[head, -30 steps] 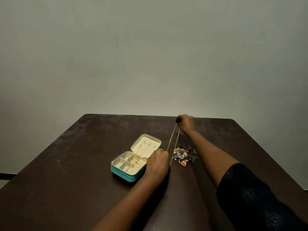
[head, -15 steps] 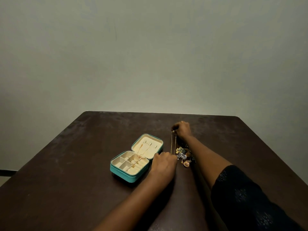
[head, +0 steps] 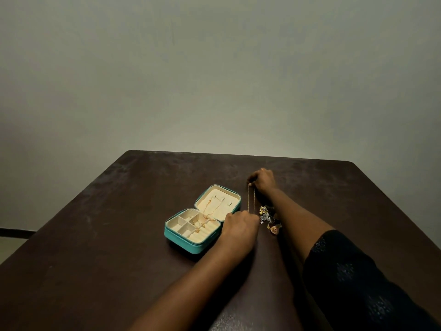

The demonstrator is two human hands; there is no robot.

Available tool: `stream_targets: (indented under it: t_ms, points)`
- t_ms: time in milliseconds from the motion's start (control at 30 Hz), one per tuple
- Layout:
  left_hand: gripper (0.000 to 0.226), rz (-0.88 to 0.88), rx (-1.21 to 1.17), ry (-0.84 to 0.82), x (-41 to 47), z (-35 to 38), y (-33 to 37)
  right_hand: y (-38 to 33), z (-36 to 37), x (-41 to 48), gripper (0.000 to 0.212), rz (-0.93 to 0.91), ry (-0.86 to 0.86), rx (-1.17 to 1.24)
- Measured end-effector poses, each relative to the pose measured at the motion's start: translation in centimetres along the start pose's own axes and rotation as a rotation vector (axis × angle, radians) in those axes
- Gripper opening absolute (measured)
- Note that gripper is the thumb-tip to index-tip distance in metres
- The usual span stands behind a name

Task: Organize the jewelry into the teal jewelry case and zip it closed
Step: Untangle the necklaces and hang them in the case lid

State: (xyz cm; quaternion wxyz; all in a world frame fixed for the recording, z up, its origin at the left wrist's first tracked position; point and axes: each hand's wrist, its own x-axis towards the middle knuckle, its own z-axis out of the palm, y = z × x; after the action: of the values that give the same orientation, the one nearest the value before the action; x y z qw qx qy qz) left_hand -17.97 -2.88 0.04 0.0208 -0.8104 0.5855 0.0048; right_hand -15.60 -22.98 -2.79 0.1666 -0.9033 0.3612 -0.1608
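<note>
Teal outside and cream within, the jewelry case [head: 188,246] lies open and unzipped on the bench, just left of the frame's centre. Its lid [head: 229,199] is laid back toward the upper right and its base sits toward the lower left. We see the base split into small compartments, and a fine necklace [head: 207,215] trails from the lid's lining down into them. Right of the case lies a small heap of loose jewelry [head: 268,217], gold and silver-grey pieces mixed. Thinnest of all, a gold chain [head: 251,199] runs in two close strands between the case's right edge and the heap, drawn straight from one hand to the other.

Around these, a plain grey-green wall [head: 214,80] fills the upper half of the frame, and the dark brown bench [head: 95,259] fills the lower half. A dark patterned sleeve [head: 358,283] covers the right upper arm at the lower right. The bare right forearm crosses the heap's right side and hides part of it.

The left grip [head: 241,225] sits against the case's right corner, knuckles toward us. Its fingers are curled over the chain's near end, and we cannot see the fingertips. The right grip [head: 262,181], higher in the frame and right of centre, pinches the chain's far end low over the bench.
</note>
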Motion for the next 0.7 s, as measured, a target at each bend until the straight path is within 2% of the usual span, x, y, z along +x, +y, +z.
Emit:
stream_targets:
  t_ms: [233, 500, 600, 700]
  points:
    - [0.029, -0.035, -0.054, -0.018, -0.2, -0.3, 0.3, -0.2, -0.4, -0.4, 0.029, -0.037, -0.084, -0.103]
    - [0.026, -0.138, -0.190, 0.084, -0.2, -0.1, -1.1, 0.5, -1.7, -3.4, 0.031, 0.087, -0.012, 0.045]
    - [0.029, -0.217, -0.148, 0.171, 0.2, -0.4, -2.8, 1.0, -1.6, -5.5, 0.028, 0.117, 0.013, 0.036]
    - [0.034, -0.378, -0.144, 0.191, 0.8, -0.7, -5.7, 0.6, -1.4, -7.8, 0.032, 0.094, 0.005, -0.078]
